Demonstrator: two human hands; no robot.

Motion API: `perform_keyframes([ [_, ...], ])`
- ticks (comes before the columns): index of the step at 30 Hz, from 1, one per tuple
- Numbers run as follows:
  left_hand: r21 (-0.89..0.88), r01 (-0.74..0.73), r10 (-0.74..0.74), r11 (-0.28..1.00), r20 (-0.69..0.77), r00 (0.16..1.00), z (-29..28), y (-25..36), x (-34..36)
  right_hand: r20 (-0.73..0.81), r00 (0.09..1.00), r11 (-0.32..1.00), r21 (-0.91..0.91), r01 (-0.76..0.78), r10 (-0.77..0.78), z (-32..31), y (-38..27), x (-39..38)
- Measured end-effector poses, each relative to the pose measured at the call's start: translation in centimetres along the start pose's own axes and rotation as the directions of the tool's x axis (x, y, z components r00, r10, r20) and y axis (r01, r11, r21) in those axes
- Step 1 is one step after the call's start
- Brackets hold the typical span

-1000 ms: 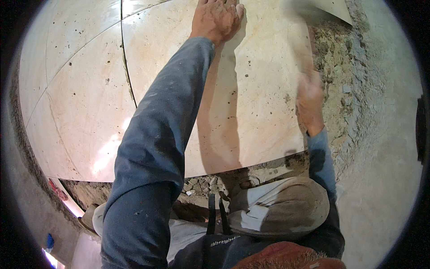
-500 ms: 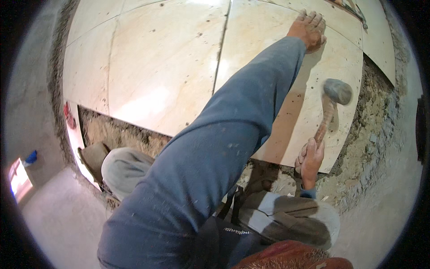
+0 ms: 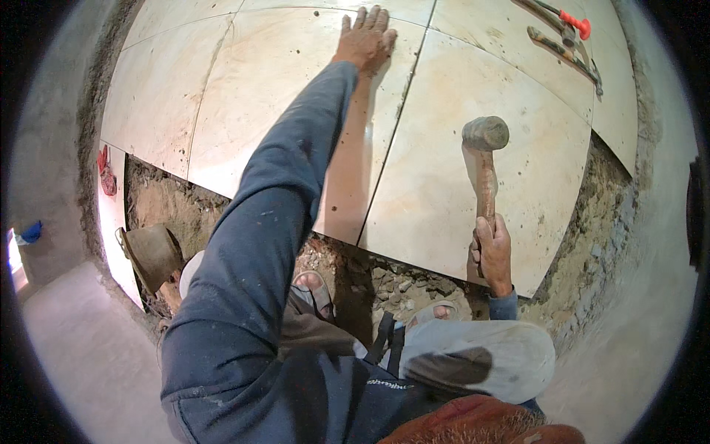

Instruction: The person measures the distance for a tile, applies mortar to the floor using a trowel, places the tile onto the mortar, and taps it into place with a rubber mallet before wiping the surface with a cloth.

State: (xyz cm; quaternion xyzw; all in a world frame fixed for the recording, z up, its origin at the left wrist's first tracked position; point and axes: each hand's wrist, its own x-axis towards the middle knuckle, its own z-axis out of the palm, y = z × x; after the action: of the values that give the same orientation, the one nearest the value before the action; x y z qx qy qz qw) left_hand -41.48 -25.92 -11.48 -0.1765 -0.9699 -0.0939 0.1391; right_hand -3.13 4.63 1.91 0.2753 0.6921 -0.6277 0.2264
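My left hand point(image 3: 366, 41) lies flat with fingers spread on a large cream floor tile point(image 3: 281, 89), left of the dark joint. In my right hand point(image 3: 494, 254) is the wooden handle of a mallet point(image 3: 484, 177). Its dark, round head point(image 3: 486, 133) is over the neighbouring cream tile point(image 3: 429, 170) on the right; whether it touches the surface I cannot tell. Specks of dirt dot both tiles.
At the far right on the tiles lie a hammer point(image 3: 563, 52) and a tool with a red-orange end point(image 3: 575, 24). A bucket point(image 3: 151, 255) leans in the dug soil at left. Red string point(image 3: 107, 174) lies on a tile strip. Rubble point(image 3: 399, 285) borders the near tile edges.
My left hand has moved left, from the right tile across the joint onto the tile beside it. My right hand and the mallet have shifted left and slightly away from me.
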Motion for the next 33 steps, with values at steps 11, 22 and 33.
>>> perform_keyframes([
  [11, -0.150, -0.129, 0.182, 0.980, 0.425, 0.887, -4.4, -3.6, 0.1, 0.072, 0.903, 0.729, -0.565, 0.386, -0.423, 2.2, -7.6, 4.2],
  [22, 0.026, -0.065, 0.042, 0.998, 0.518, 0.854, -8.9, -3.7, -7.1, 0.257, 0.768, 0.316, -0.801, 0.509, -0.587, 8.8, -12.6, 14.0],
  [33, 0.067, 0.059, -0.088, 0.996, 0.646, 0.759, -11.4, -1.5, -6.5, 0.144, 0.822, 0.569, -0.656, 0.496, -0.550, 11.7, -13.0, 16.0],
])
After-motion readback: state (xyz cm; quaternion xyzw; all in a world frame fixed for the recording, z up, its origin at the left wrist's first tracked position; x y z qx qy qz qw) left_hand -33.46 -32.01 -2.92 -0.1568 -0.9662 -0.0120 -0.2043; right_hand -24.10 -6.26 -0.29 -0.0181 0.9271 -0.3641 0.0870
